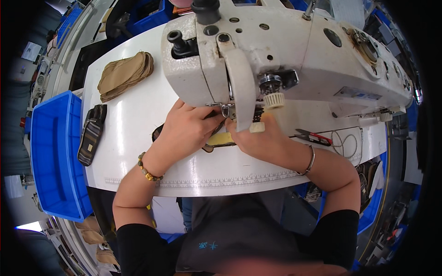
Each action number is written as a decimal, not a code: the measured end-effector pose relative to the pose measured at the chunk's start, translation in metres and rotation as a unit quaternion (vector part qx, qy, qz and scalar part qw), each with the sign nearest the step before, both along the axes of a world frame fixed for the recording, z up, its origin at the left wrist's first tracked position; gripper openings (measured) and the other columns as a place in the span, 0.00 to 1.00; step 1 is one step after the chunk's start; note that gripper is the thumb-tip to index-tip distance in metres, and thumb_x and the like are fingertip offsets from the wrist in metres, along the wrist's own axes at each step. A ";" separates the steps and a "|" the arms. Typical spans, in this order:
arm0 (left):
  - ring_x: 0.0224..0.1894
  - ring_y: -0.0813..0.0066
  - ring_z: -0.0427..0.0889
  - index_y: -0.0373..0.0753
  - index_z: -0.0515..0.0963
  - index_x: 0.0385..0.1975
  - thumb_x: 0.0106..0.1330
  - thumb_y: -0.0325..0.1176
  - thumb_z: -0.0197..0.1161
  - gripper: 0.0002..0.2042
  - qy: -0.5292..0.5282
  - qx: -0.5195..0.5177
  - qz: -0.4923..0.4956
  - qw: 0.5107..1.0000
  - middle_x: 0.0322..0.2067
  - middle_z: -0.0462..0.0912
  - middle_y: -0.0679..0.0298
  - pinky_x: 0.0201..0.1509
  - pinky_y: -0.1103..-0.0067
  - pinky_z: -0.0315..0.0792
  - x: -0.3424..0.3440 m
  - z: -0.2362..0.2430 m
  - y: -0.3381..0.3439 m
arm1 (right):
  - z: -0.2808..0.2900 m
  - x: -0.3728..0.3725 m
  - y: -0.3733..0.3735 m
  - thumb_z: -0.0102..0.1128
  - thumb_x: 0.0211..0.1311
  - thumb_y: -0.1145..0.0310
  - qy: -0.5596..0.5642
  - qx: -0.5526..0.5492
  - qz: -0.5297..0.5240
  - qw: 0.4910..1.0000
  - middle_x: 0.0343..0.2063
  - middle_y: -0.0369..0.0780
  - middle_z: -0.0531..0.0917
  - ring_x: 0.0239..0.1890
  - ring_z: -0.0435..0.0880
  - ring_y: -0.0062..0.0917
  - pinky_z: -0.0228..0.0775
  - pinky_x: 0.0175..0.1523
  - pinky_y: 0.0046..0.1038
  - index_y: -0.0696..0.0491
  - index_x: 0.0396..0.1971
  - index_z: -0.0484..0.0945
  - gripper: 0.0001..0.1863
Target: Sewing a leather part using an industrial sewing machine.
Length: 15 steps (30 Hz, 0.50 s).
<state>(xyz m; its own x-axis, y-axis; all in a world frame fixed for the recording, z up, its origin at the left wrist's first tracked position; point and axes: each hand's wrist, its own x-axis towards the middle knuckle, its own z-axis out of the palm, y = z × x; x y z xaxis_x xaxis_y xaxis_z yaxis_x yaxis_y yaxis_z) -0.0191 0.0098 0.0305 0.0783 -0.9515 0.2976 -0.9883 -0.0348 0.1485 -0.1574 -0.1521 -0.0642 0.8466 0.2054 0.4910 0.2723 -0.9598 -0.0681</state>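
Both my hands work close to the needle area of a white sewing machine (285, 50). My left hand (188, 126) has its fingers closed on a dark fabric piece (208, 149), its fingertips beside the presser foot (225, 110). From the other side, my right hand (260, 138) grips the same work, with its thumb near the foot and other fingers partly hidden by the machine's front lever. A yellow strip (220, 139) lies along the fabric between the hands. Part of the dark fabric shows left of my left wrist; the rest is covered.
Brown cut fabric pieces (124, 76) are stacked at the table's far left. A striped pouch (92, 135) lies near the left edge, beside a blue bin (55, 158). Red-handled thread snips (317, 138) rest right of my right hand. A printed ruler (198, 183) runs along the front edge.
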 end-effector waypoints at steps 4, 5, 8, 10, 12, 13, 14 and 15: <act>0.44 0.65 0.81 0.45 0.88 0.37 0.52 0.28 0.68 0.11 0.027 -0.002 0.030 0.999 0.38 0.83 0.68 0.42 0.72 0.78 -0.006 0.004 0.003 | 0.024 -0.007 0.002 0.59 0.53 0.73 0.018 -0.067 -0.018 0.997 0.18 0.41 0.80 0.20 0.83 0.35 0.73 0.23 0.37 0.59 0.46 0.79 0.19; 0.43 0.63 0.81 0.45 0.88 0.37 0.53 0.28 0.68 0.12 0.044 0.011 0.045 0.998 0.38 0.83 0.66 0.42 0.71 0.78 -0.007 0.004 0.003 | 0.036 -0.008 0.001 0.60 0.46 0.79 0.110 -0.191 -0.016 0.975 0.28 0.38 0.78 0.30 0.79 0.26 0.73 0.29 0.29 0.61 0.47 0.76 0.23; 0.42 0.61 0.82 0.46 0.88 0.38 0.53 0.28 0.68 0.12 0.074 0.048 0.066 0.994 0.37 0.82 0.64 0.41 0.70 0.79 -0.007 0.004 0.000 | 0.013 -0.011 -0.003 0.61 0.41 0.84 0.173 -0.293 -0.016 0.940 0.38 0.36 0.75 0.40 0.75 0.17 0.72 0.32 0.23 0.62 0.48 0.73 0.27; 0.41 0.60 0.82 0.46 0.88 0.39 0.54 0.28 0.68 0.12 0.087 0.073 0.080 0.990 0.37 0.82 0.63 0.41 0.69 0.79 -0.006 0.003 0.000 | 0.017 -0.006 0.001 0.61 0.43 0.83 0.144 -0.275 -0.010 0.950 0.38 0.36 0.76 0.40 0.75 0.17 0.71 0.28 0.25 0.62 0.49 0.73 0.26; 0.39 0.58 0.83 0.45 0.87 0.39 0.54 0.28 0.68 0.12 0.083 0.063 0.089 0.991 0.35 0.82 0.61 0.40 0.69 0.79 -0.008 0.006 0.001 | 0.029 -0.005 0.004 0.59 0.54 0.73 0.035 -0.011 -0.026 0.999 0.17 0.42 0.80 0.19 0.82 0.36 0.72 0.22 0.37 0.58 0.46 0.80 0.17; 0.39 0.58 0.83 0.45 0.87 0.39 0.54 0.28 0.68 0.12 0.083 0.064 0.090 0.990 0.35 0.82 0.61 0.40 0.69 0.79 -0.007 0.006 0.000 | 0.028 -0.005 0.004 0.59 0.54 0.73 0.035 -0.010 -0.025 0.999 0.17 0.42 0.80 0.19 0.82 0.36 0.72 0.22 0.37 0.58 0.46 0.80 0.17; 0.38 0.57 0.83 0.44 0.87 0.38 0.55 0.28 0.68 0.11 0.090 0.070 0.088 0.989 0.35 0.83 0.60 0.39 0.68 0.79 -0.006 0.007 -0.001 | 0.026 -0.005 0.004 0.59 0.54 0.73 0.022 -0.035 -0.033 0.999 0.16 0.42 0.79 0.19 0.82 0.36 0.72 0.22 0.37 0.58 0.45 0.80 0.17; 0.37 0.57 0.83 0.44 0.87 0.38 0.55 0.28 0.67 0.11 0.097 0.077 0.087 0.988 0.34 0.83 0.59 0.38 0.67 0.79 -0.005 0.007 -0.003 | 0.023 -0.005 0.003 0.59 0.54 0.73 0.009 -0.060 -0.041 0.997 0.16 0.43 0.79 0.18 0.82 0.36 0.72 0.22 0.37 0.59 0.44 0.80 0.16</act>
